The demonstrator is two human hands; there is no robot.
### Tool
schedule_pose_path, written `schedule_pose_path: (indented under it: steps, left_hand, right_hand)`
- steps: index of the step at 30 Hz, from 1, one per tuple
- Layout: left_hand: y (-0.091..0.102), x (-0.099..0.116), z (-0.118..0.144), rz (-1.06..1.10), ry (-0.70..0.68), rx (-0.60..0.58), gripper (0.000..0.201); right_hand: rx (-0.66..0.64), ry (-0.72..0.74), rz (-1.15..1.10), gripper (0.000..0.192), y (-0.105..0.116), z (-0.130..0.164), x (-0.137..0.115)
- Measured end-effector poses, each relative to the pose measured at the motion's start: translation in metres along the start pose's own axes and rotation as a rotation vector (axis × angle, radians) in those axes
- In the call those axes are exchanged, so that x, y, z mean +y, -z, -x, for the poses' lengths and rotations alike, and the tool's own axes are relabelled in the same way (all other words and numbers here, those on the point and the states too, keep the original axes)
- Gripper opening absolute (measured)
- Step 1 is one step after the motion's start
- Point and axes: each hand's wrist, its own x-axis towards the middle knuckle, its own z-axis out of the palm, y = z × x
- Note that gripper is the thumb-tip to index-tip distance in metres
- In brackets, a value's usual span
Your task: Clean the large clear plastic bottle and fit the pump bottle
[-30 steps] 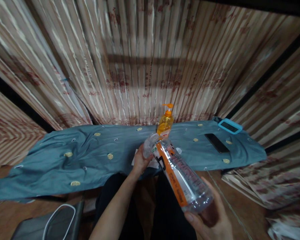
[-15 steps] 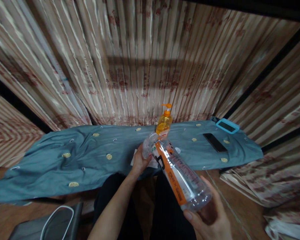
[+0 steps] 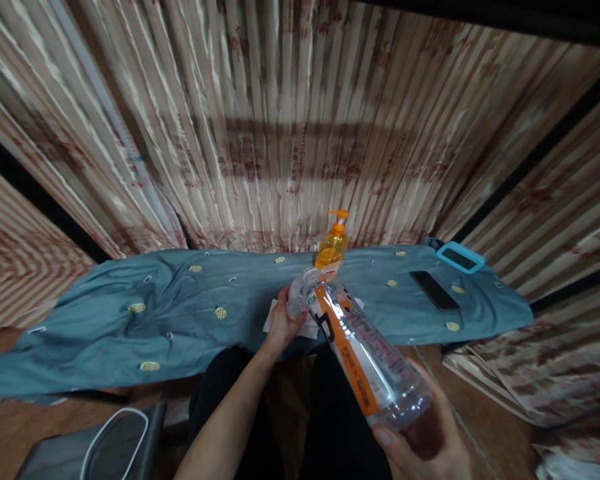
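While tilted, bottle [image 3: 360, 347] beyond table edge.

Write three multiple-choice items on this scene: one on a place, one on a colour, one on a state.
1. Where does the pump bottle stand?
A. on the blue cloth, by the curtain
B. on the floor
C. on the phone

2. What colour is the band on the clear bottle?
A. green
B. orange
C. purple

3. How is the clear bottle held?
A. upright, one hand
B. lying untouched
C. tilted, right hand at the base, left hand at the neck

Key: 1 A, it stands at the cloth's far edge; 2 B, the band is orange; 3 C, both hands grip it.
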Motion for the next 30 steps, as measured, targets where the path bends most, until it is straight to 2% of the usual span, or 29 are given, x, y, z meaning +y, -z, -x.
schedule_pose_path:
  steps: [30]
  left_hand:
    - [-0.002, -0.002, 0.001, 0.056, -0.028, -0.001, 0.06]
  right_hand:
    - [0.0, 0.005, 0.039, 0.092, -0.003, 0.002, -0.012]
